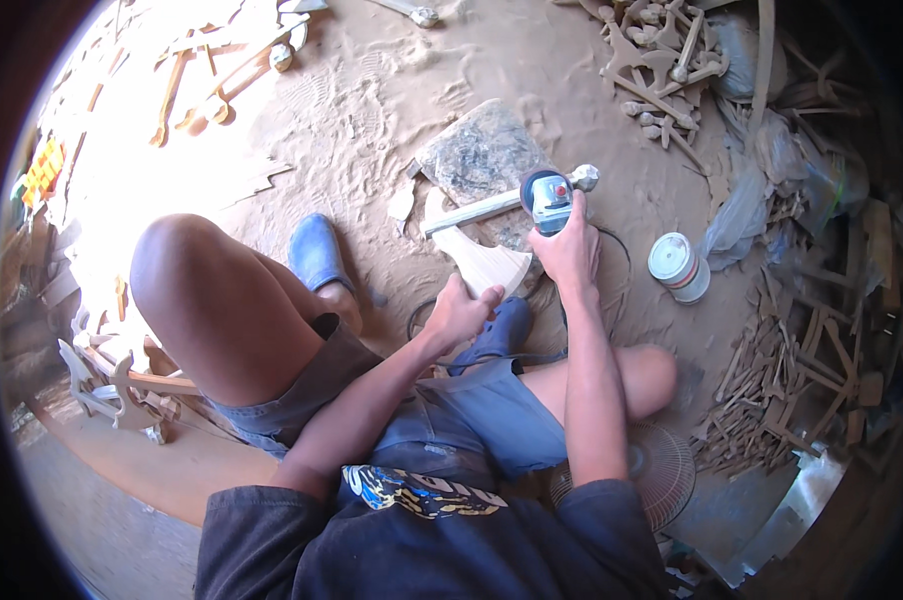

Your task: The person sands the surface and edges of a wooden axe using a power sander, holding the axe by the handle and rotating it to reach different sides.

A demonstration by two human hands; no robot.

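My left hand [459, 316] is closed round the lower edge of a pale, axe-blade-shaped piece of wood [484, 262], thumb on top. My right hand [571, 248] grips an angle grinder [552, 205] with a dark round disc at its far end. The grinder is just right of the wood and above it; I cannot tell whether the disc spins. Beyond the wood, a pale, hammer-like bar [477, 212] with a knobbed end lies slantwise, partly behind the grinder. It rests near a grey, worn slab [482, 150] on the dusty ground.
A dark cord [627, 265] loops by my right forearm. To the right stand a white tin [678, 266] and a heap of wood scraps [762, 390]. More carved pieces [662, 70] lie far right, others [222, 80] far left. A round fan grille [662, 475] is by my right elbow.
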